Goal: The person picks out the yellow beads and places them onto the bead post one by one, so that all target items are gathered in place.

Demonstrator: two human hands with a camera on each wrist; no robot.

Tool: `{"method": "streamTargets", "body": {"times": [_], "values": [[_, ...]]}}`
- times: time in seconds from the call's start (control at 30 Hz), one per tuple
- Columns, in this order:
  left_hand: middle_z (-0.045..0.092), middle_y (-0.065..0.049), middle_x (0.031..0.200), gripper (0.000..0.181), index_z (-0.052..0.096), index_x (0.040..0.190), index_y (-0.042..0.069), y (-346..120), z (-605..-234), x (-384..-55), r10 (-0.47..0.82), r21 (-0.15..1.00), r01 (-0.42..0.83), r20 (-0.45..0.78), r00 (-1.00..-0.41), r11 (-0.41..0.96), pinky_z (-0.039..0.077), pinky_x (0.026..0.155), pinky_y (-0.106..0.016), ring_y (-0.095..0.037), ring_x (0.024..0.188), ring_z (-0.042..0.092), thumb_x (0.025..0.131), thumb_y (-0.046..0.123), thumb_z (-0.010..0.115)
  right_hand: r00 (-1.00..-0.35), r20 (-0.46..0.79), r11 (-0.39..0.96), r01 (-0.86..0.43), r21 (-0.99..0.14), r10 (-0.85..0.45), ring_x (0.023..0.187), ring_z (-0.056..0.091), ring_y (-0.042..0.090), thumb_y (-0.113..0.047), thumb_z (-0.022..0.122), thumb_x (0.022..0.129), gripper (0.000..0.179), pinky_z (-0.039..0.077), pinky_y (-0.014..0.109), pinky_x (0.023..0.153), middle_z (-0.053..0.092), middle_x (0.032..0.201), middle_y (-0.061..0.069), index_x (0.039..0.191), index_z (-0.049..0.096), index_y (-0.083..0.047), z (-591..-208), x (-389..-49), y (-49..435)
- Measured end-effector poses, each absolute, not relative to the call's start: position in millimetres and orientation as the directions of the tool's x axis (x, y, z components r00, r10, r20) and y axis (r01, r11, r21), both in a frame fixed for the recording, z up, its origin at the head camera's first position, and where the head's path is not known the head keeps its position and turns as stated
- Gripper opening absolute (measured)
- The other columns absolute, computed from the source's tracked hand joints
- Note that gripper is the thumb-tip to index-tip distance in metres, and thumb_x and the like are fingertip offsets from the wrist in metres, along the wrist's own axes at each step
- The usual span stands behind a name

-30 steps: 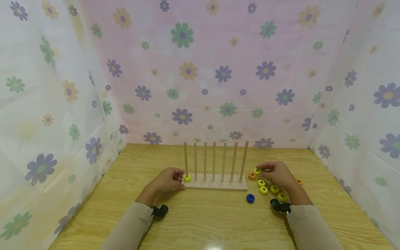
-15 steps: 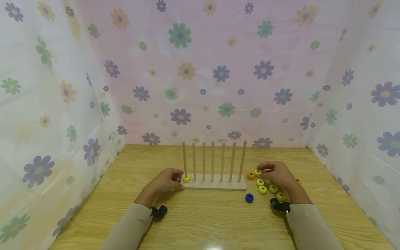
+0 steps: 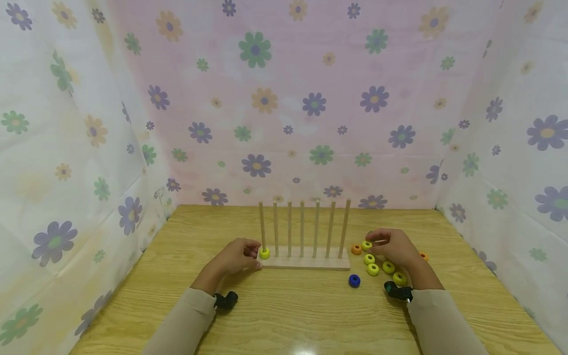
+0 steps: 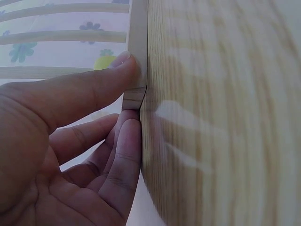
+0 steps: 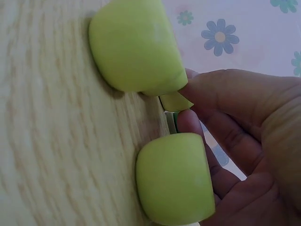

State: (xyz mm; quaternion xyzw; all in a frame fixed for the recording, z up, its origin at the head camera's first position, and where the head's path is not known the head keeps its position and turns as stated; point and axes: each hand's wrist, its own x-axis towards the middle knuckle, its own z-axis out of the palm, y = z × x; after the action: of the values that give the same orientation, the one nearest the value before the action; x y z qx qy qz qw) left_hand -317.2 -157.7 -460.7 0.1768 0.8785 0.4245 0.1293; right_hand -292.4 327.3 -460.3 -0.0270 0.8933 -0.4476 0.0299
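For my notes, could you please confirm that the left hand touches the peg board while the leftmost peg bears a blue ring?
Not quite: the ring on the leftmost peg is yellow, as the head view shows. The left hand does touch the peg board.

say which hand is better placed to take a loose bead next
Probably the right hand: it is beside the loose yellow beads, while the left hand holds the wooden base, away from them.

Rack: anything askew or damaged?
No damage shows. The rightmost peg of the rack appears to lean outward at its top, though that may be perspective; nothing else on it stands out.
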Motion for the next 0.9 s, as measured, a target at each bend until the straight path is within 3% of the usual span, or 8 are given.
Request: {"method": "streamTargets", "body": {"times": [0.9], "values": [[0.068,-0.004,0.114,0.063,0.06,0.142,0.001,-157.3,-458.6,-314.1,0.423,0.786,0.213,-0.068,-0.903,0.58,0.056,0.09,-0.035,-0.018,0.103,0.062,0.086,0.013,0.086,-0.998,-0.049,0.653,0.013,-0.758,-0.037,0.114,0.067,0.027,-0.027,0.08,0.093,0.037,0.056,0.046,0.094,0.069,0.13,0.011,0.127,0.072,-0.016,-468.0,-296.7,332.6]]}}
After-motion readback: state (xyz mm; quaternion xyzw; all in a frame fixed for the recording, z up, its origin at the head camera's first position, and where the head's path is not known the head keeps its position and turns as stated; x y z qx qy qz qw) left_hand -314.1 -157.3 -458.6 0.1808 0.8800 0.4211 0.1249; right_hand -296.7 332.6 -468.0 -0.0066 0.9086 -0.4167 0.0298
